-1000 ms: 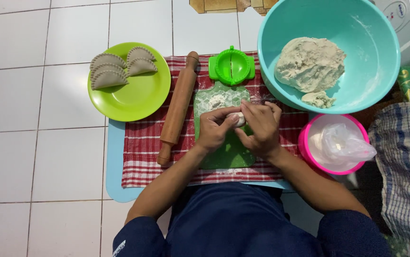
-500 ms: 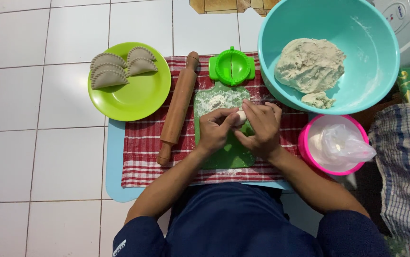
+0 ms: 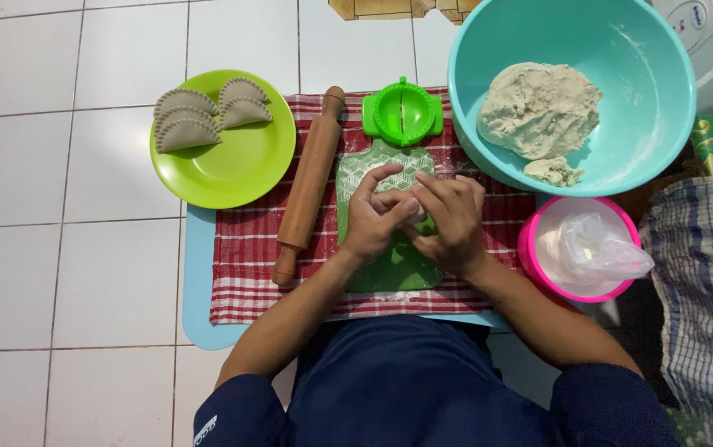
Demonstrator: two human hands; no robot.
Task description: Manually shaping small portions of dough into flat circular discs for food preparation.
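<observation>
Pinching a small pale lump of dough (image 3: 412, 207) between them, the left hand (image 3: 377, 217) and right hand (image 3: 449, 222) meet over a green plastic cutting board (image 3: 389, 269) dusted with flour. The dough piece is off-white and matte, and only a sliver of it shows between the knuckles; its full shape cannot be told. The fingers (image 3: 389, 175) of the left hand curl over its top and left side, while those of the right hand close in from the right, so both hands are wrapped tightly around it just above the board's middle.

The board lies on a red-and-white checked cloth (image 3: 249, 265), which covers a light blue mat (image 3: 199, 306) on the white tiled floor (image 3: 67, 248). Just left of the board rests a brown wooden rolling pin (image 3: 308, 186), tilted. At the board's far end sits a round green plastic dumpling press (image 3: 403, 112), open. A lime green round plate (image 3: 232, 161) to the left carries four crimped half-moon dumplings (image 3: 207, 112). To the right, a large turquoise plastic bowl (image 3: 646, 83) holds a big mass of dough (image 3: 538, 108), and near the right wrist stands a pink-rimmed bowl (image 3: 530, 248) with a clear plastic bag (image 3: 600, 248) inside.
</observation>
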